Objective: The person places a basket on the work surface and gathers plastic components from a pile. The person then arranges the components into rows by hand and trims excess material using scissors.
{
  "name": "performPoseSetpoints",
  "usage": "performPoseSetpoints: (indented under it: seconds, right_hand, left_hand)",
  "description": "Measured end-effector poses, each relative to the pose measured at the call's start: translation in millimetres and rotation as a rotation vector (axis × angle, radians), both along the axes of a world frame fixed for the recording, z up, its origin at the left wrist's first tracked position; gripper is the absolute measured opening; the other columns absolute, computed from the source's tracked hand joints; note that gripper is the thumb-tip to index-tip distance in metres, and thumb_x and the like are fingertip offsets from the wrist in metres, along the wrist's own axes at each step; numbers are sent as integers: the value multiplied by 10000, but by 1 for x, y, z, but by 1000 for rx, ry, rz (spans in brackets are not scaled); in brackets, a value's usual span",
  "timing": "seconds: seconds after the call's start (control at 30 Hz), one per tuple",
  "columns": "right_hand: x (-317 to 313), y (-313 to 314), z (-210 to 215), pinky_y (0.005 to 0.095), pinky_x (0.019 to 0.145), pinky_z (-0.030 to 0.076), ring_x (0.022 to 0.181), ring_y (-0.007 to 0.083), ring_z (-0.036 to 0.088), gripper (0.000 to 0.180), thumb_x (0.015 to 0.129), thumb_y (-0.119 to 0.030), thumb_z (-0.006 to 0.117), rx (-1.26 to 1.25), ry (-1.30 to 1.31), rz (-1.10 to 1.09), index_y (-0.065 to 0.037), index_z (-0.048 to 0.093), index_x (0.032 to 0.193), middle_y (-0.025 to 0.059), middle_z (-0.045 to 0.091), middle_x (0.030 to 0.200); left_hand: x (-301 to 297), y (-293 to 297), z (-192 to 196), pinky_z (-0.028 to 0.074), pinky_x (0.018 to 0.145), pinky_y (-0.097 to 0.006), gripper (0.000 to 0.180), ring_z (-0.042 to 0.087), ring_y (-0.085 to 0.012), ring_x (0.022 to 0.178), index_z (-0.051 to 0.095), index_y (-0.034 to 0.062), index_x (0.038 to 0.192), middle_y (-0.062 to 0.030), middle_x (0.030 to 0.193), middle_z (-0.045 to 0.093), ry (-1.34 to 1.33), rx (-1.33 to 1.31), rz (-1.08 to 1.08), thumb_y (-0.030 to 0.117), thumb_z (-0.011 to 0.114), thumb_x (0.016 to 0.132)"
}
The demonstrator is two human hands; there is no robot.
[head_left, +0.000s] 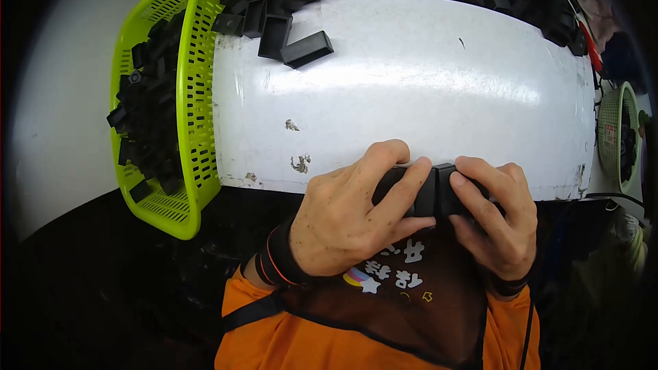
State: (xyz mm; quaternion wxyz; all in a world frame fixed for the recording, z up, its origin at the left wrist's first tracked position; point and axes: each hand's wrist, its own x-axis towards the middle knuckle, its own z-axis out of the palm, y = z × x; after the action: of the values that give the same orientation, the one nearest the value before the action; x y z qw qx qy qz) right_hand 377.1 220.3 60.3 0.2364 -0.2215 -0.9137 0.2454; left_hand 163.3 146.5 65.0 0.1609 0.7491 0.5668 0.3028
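Observation:
My left hand (346, 209) is closed round a black plastic box piece (425, 195) near the front edge of the white table. Opposite it, my right hand (504, 219) grips another black plastic box piece (446, 192) with thumb and fingers. The two pieces meet end to end between my hands, with a thin seam showing; whether they are joined I cannot tell. My fingers cover much of both.
A lime-green basket (184, 96) full of black parts stands at the left. Black open boxes (307, 49) lie heaped along the far edge of the white table (384, 89). At the right are a pale green basket (610, 127), cables and a red-handled item (590, 48).

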Motion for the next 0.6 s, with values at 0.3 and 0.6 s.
performPoseSetpoints:
  seconds: [0.3, 0.6]
  right_hand:
    - [1, 13, 31, 272, 511, 419, 666, 164, 547, 247, 764, 6, 703, -390, 53, -6, 71, 658, 998, 188, 595, 976]
    - [-39, 35, -8, 286, 499, 408, 588, 167, 508, 127, 884, -38, 653, -24, -50, -391, 40, 583, 955, 119, 570, 874]
  left_hand:
    - [6, 15, 19, 415, 411, -280, 314, 536, -136, 515, 665, 11, 968, -75, 890, 503, -100, -240, -91, 300, 716, 857]
    - [12, 56, -9, 461, 477, -322, 229, 540, -231, 499, 551, -5, 840, -117, 743, 550, 384, 3, 364, 173, 680, 902]
